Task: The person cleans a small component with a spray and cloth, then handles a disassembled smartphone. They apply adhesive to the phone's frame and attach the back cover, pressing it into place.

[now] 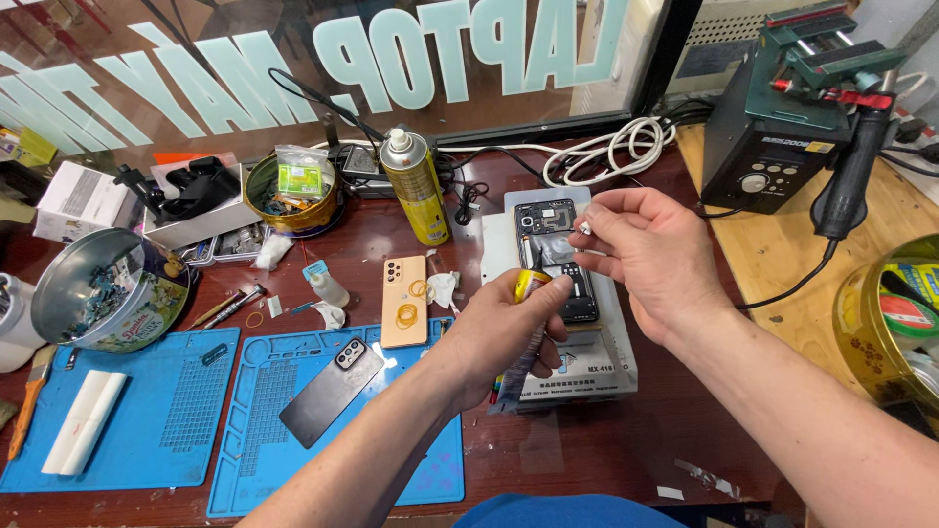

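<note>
Left hand fingers gripping glue tube, nozzle aimed over opened phone; right hand fingertips pinch small part beside it.

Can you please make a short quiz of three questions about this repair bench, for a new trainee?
1. True or false: the left hand holds a yellow-capped glue tube.
2. What lies on the orange phone? A) yellow rubber bands B) a screwdriver C) a coin
3. Fill in: the opened phone rests on a white ____ under both hands.

Key
1. True; the tube is gripped in its fingers, tip up.
2. A; yellow rubber bands lie on its back.
3. Machine; the white machine carries the phone, and the right hand pinches a small part above it.
</note>
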